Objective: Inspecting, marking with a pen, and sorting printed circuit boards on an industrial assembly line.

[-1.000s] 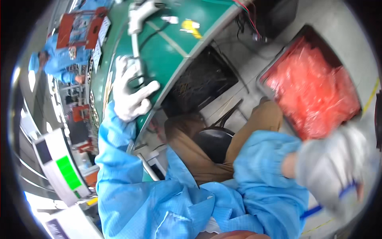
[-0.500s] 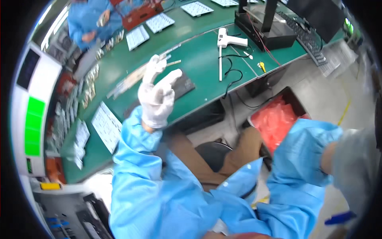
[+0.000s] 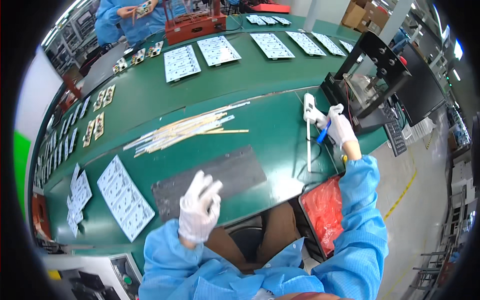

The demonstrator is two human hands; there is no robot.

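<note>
My right hand (image 3: 341, 127), in a white glove, is closed round a slim blue pen-like tool (image 3: 324, 132) pointing down and left. Its fingers are beside the handle of a white hot glue gun (image 3: 310, 106), and whether they touch it I cannot tell. A long white glue stick (image 3: 308, 150) extends from the gun toward the near table edge. My gloved left hand (image 3: 200, 206) hovers over the near side of a dark flat plate (image 3: 230, 172), fingers apart and half bent, with nothing in them.
Beyond the plate lies a pile of thin strips (image 3: 185, 129). White printed boards (image 3: 126, 197) rest on the green table (image 3: 280, 130). At right stand a black frame fixture (image 3: 367, 80) and a keyboard (image 3: 395, 132). Below the edge is a bin with red plastic (image 3: 324, 210). A co-worker (image 3: 130, 20) handles a board.
The view has shifted, showing more of the table. My right hand has come from the far right over to the glue gun, and the blue tool with it. My left hand is lower, near the plate.
</note>
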